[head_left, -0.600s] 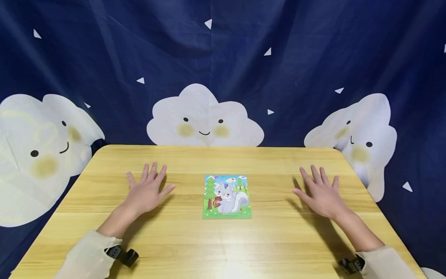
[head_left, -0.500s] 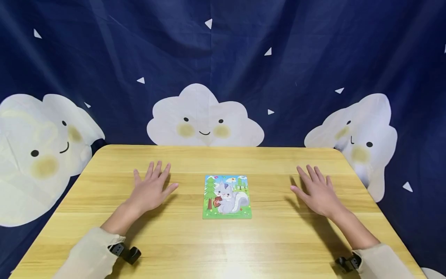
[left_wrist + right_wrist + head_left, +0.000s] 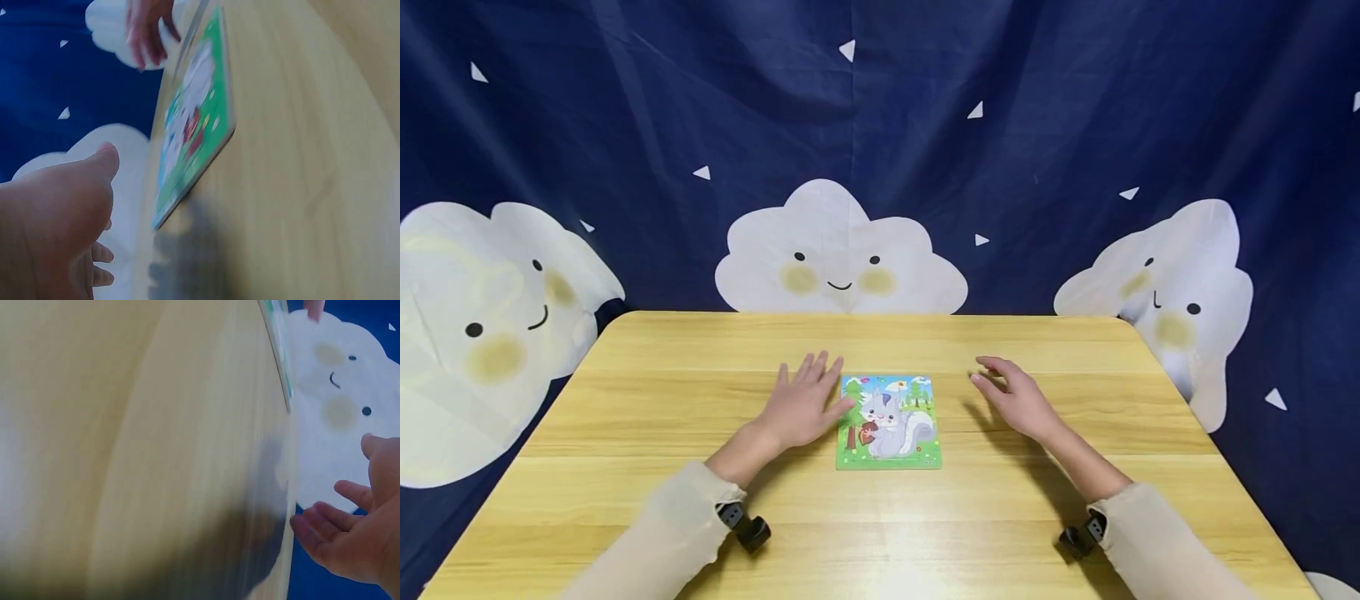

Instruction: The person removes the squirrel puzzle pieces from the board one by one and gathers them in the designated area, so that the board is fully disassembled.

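Squirrel picture board point(image 3: 895, 433) flat on worktop point(image 3: 820, 533), lower centre of head view; picture whole, ungripped. Left hand point(image 3: 800, 410) at its left edge, fingers spread. Right hand point(image 3: 1018, 404) apart, fingers loosely bent, holding nothing. Judged: handling not yet begun.

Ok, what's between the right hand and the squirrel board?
In the head view, only bare wooden tabletop lies between the right hand and the squirrel board.
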Motion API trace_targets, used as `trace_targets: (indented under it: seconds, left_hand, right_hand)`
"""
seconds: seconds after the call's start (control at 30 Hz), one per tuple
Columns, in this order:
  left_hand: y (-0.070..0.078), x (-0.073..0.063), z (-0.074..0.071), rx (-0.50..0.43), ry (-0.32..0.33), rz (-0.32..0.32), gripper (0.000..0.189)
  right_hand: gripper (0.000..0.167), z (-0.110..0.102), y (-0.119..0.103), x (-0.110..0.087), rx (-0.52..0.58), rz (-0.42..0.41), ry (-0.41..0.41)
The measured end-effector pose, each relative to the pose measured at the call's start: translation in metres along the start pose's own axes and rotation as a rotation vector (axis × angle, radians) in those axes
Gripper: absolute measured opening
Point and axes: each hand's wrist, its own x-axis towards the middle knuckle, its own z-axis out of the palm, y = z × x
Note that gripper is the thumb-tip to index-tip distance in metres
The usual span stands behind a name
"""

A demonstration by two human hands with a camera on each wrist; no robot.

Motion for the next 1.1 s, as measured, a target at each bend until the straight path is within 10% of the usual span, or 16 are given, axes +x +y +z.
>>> trace_targets:
  seconds: [0.57,1.1]
  left_hand:
    - [0.052,0.033,0.035,-0.041,-0.099,0.056,0.078]
    - [0.055,0.035,0.058,-0.029,-0.187,0.021,0.085]
  right_hand:
    - [0.027,0.053,-0.024,0.035,0.081,0.078,-0.039]
    - [0.016,0.065,-0.033,0.040,-0.004,0.100,-0.055]
